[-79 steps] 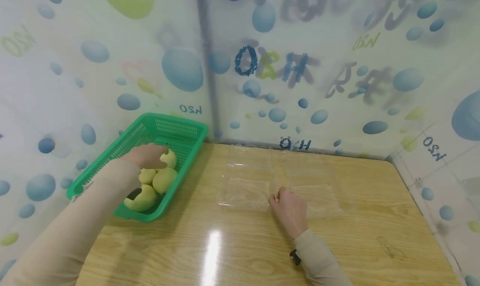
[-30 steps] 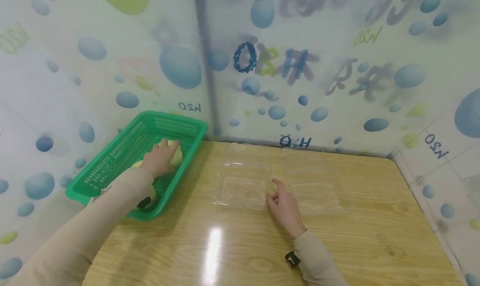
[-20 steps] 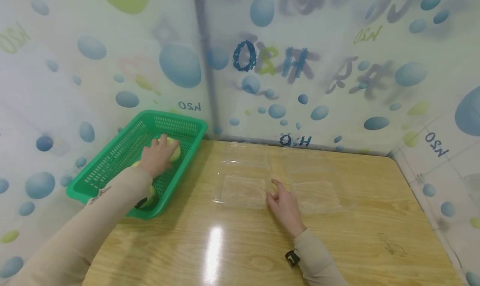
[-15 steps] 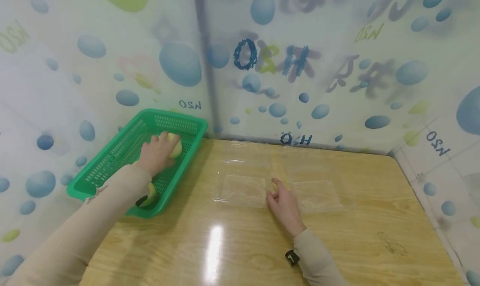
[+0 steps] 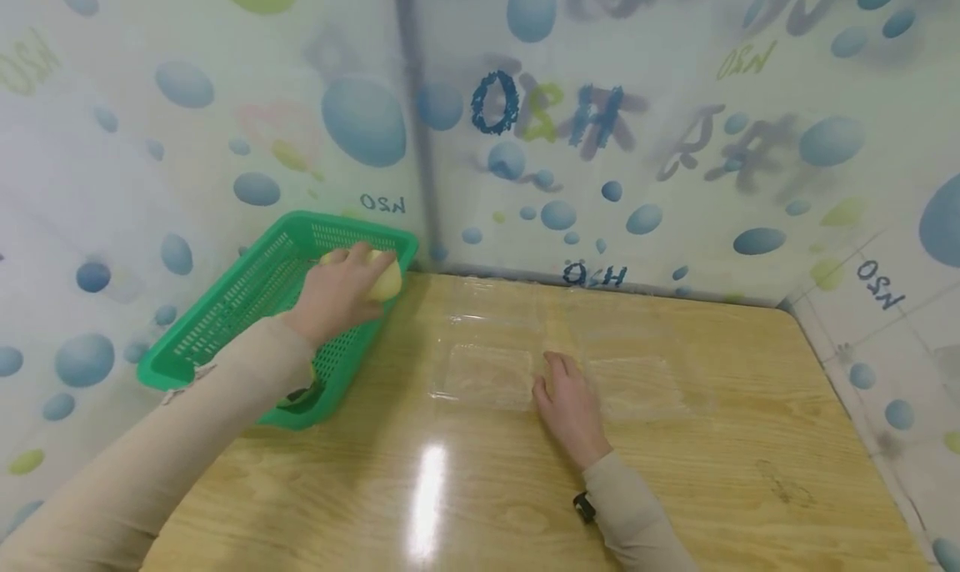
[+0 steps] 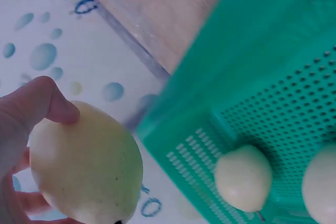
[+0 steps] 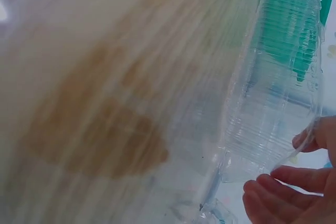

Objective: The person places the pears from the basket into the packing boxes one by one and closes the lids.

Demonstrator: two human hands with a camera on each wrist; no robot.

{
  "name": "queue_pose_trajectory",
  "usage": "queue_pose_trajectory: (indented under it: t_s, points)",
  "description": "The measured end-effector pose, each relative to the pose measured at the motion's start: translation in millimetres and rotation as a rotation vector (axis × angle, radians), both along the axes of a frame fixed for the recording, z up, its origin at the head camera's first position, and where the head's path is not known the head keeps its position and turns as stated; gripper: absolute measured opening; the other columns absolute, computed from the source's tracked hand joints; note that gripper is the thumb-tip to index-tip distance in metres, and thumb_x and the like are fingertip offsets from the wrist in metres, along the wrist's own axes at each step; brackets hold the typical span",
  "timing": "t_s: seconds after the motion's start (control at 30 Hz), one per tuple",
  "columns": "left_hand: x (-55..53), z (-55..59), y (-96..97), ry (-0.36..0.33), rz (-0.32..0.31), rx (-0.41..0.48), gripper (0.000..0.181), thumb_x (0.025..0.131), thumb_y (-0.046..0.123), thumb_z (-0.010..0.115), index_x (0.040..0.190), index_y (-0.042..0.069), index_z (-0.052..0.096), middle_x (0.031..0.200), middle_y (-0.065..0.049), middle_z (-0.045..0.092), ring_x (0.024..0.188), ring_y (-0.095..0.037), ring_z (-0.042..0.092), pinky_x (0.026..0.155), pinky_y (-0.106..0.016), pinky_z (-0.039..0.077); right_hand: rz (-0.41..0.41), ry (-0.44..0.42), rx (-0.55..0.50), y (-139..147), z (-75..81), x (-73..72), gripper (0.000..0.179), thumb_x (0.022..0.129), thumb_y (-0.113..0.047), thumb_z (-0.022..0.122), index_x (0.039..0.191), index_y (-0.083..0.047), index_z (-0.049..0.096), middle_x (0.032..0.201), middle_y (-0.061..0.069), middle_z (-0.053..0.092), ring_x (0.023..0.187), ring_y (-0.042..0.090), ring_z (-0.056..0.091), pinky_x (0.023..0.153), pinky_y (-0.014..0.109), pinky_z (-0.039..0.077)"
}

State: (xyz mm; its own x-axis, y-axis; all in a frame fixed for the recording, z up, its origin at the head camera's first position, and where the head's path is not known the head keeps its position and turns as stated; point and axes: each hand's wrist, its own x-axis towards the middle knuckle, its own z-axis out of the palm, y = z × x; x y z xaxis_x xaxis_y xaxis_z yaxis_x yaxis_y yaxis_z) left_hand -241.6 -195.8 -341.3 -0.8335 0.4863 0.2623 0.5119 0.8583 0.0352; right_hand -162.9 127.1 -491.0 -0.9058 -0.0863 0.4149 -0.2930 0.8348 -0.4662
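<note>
My left hand [image 5: 337,297] grips a round, pale yellow pear [image 6: 86,163], thumb on one side and fingers round the other. In the head view the pear is over the right rim of the green basket [image 5: 168,372]. Inside the basket lie more pears [image 6: 244,177], partly hidden by my left arm in the head view. My right hand [image 5: 573,409] is at the right edge of an open clear plastic box [image 5: 487,376] on the table. In the right wrist view its thumb and fingers are on either side of the box's thin edge.
A second clear plastic box [image 5: 637,384] lies open to the right of the first, its outline faint. The wooden table [image 5: 510,505] meets a patterned wall [image 5: 667,213] at the back. The basket stands at the table's left, against the wall.
My left hand reached into the basket, took hold of a pear and has lifted it up and right to the rim. My right hand stays by the box, its fingers shifting slightly.
</note>
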Motion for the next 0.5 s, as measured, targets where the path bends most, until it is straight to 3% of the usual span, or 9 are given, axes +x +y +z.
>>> queue_pose_trajectory:
  t_s: [0.13, 0.3, 0.5]
  points:
    - [3.2, 3.4, 17.1, 0.021, -0.043, -0.008, 0.072, 0.072, 0.021, 0.084, 0.134, 0.007, 0.051, 0.119, -0.027, 0.051, 0.089, -0.044, 0.056, 0.049, -0.046, 0.051, -0.009, 0.004, 0.032, -1, 1.1, -1.4, 0.036, 0.085, -0.004, 0.065, 0.118, 0.009, 0.060, 0.115, 0.024, 0.060, 0.090, 0.038, 0.064, 0.075, 0.048, 0.055]
    - [10.3, 4.0, 34.8, 0.037, -0.100, -0.016, 0.075, 0.070, 0.025, 0.084, 0.134, 0.007, 0.052, 0.117, -0.025, 0.054, 0.083, -0.039, 0.057, 0.043, -0.037, 0.046, -0.023, 0.001, 0.090, -3, 2.7, -1.7, 0.036, 0.084, -0.004, 0.066, 0.118, 0.006, 0.062, 0.115, 0.022, 0.061, 0.090, 0.037, 0.064, 0.077, 0.049, 0.054]
    - [17.5, 3.3, 49.7, 0.044, -0.147, -0.006, 0.074, 0.070, 0.025, 0.081, 0.135, 0.006, 0.052, 0.119, -0.025, 0.054, 0.080, -0.038, 0.057, 0.041, -0.034, 0.044, -0.029, 0.038, 0.175, -3, 2.2, -0.7, 0.038, 0.082, -0.007, 0.066, 0.120, 0.001, 0.063, 0.108, 0.019, 0.062, 0.092, 0.034, 0.061, 0.081, 0.050, 0.046]
